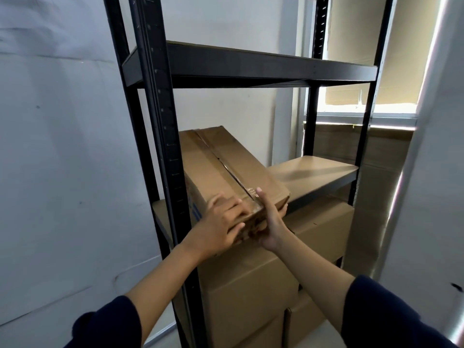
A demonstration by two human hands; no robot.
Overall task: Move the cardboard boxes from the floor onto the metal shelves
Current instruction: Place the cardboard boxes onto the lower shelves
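Observation:
A long taped cardboard box (226,167) lies on the middle shelf board (319,169) of the black metal shelving unit (160,116), angled with its near end sticking out over the front edge. My left hand (223,226) lies on the box's near left corner with fingers spread over the end face. At the near right corner, my right hand (270,222) holds the box, thumb up on the top and fingers under the bottom edge.
The upper shelf (271,64) is bare. Below the middle board, larger cardboard boxes (251,285) are stacked inside the unit. A white wall (62,146) is on the left; a window with a blind (356,59) is behind at right.

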